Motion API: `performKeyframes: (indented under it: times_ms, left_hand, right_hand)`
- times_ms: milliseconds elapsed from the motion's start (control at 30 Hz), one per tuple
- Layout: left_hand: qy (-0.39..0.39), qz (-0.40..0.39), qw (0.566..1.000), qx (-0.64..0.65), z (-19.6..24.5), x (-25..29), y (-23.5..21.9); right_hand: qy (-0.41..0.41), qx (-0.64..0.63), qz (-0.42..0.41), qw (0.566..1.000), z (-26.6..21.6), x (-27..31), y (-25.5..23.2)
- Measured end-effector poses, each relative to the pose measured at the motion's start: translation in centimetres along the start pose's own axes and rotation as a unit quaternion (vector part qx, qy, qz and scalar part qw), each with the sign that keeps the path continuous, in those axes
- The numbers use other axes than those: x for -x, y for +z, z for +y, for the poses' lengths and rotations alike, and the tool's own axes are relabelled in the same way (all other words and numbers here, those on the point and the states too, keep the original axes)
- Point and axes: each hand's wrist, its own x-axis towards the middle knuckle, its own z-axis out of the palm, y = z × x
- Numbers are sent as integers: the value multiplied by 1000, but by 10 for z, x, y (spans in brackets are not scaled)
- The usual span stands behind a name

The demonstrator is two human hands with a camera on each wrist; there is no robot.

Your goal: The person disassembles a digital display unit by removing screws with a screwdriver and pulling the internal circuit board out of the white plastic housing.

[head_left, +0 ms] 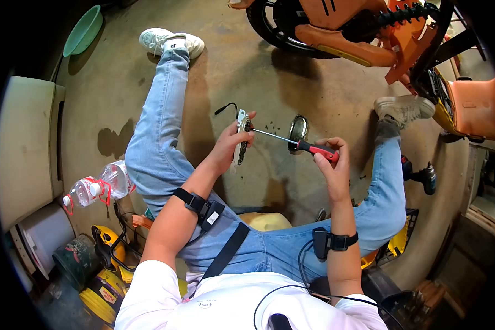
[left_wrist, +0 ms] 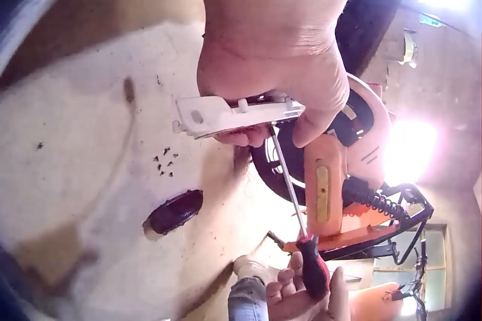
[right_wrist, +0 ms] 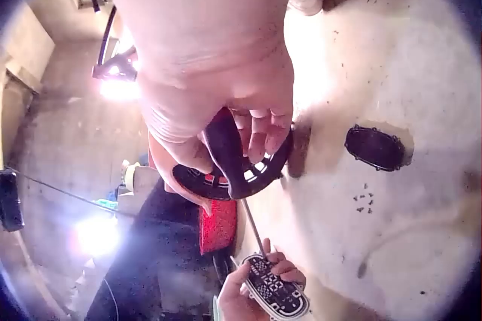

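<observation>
My left hand (head_left: 224, 147) grips an oval display panel (right_wrist: 277, 288) by its edges, held on edge over the floor. Its face has black and white segment markings, and its pale backing (left_wrist: 226, 115) shows in the left wrist view. A short black cable (head_left: 226, 107) with a plug sticks out beside it. In my right hand (head_left: 335, 170) is a screwdriver (head_left: 320, 150) with a red and black handle, its shaft reaching to the panel; the tip is hidden near my left fingers. An oval cover (head_left: 298, 133) with a shiny rim lies on the floor between the hands.
Several small screws (right_wrist: 364, 198) lie near the cover. An orange scooter (head_left: 341, 38) stands ahead to the right. A power drill (head_left: 423, 175) is beyond the right leg. Plastic bottles (head_left: 113, 180), a yellow tool (head_left: 109, 242) and a white cabinet (head_left: 30, 148) are at left.
</observation>
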Motion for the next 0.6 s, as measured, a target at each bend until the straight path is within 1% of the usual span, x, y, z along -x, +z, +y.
performKeyframes:
  times_ms: [33,67,133,167,233,267,333,367,433,467,533,600]
  left_hand:
    - [6,3,1000,-6,-1,0,-1]
    - [8,4,1000,-6,-2,-1,-2]
    - [7,9,1000,-22,-4,-2,-4]
    - [9,10,1000,-23,-5,-3,-4]
    - [7,25,999,-38,-6,-2,-3]
    - [9,26,999,-38,-6,-1,-3]
    - [7,42,998,-45,-4,-1,-1]
    - [9,42,998,-44,-5,-2,-2]
    - [17,47,996,-76,-9,-3,-3]
    - [18,48,996,-76,-11,-3,-4]
    - [24,47,996,-78,-11,-3,-3]
    - [20,44,996,-80,-9,-1,-1]
  right_hand:
    - [24,-6,6,1000,-1,-1,1]
    - [23,-6,4,1000,-4,-1,0]
    - [201,-1,1,980,-15,-2,-2]
    - [199,-2,-2,980,-11,-2,-2]
    - [88,31,6,996,3,2,-2]
    - [87,30,4,996,8,2,-2]
    - [-73,109,-11,991,12,2,-2]
    - [-75,110,-11,991,12,2,-1]
    - [-2,-19,12,1000,9,2,6]
    - [-3,-19,11,1000,4,2,5]
    - [172,6,12,985,-11,3,2]
    - [167,27,11,986,-10,4,1]
